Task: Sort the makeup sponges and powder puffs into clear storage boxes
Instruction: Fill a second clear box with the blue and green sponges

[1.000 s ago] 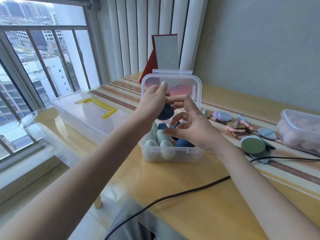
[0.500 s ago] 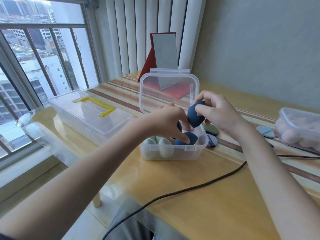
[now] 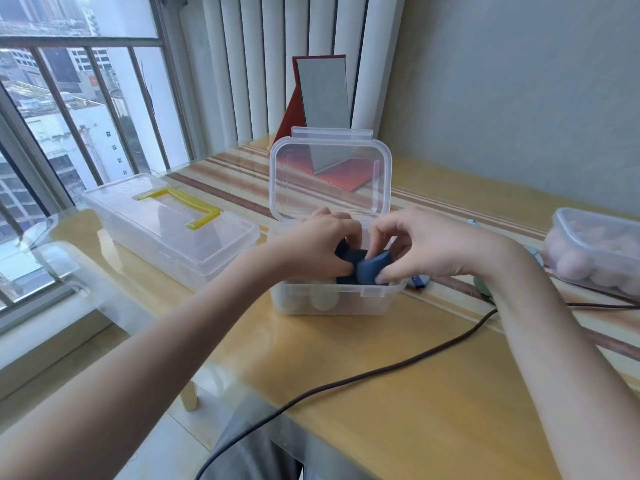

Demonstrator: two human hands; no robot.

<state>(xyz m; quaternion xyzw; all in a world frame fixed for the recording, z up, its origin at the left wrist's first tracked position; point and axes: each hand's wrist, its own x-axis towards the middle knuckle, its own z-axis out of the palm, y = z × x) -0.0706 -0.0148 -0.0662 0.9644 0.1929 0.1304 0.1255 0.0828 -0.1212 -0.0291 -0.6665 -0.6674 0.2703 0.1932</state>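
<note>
A small clear storage box (image 3: 332, 298) stands mid-table with its lid (image 3: 330, 178) tipped up behind it. Pale green sponges (image 3: 323, 299) show through its front wall. My right hand (image 3: 427, 245) pinches a dark blue makeup sponge (image 3: 372, 270) and holds it over the box's right side. My left hand (image 3: 320, 242) reaches into the box from the left, fingers curled on another dark blue sponge (image 3: 348, 256) among those inside. Both hands hide most of the box's contents.
A long clear box with a yellow handle (image 3: 171, 221) lies closed on the left. A clear tub of pink sponges (image 3: 595, 252) sits at the right edge. A red standing mirror (image 3: 320, 93) is behind. A black cable (image 3: 381, 372) crosses the table's front. Puffs peek out behind my right wrist.
My right hand has lowered the dark blue sponge from above the box down to its rim. My left hand has sunk deeper into the box.
</note>
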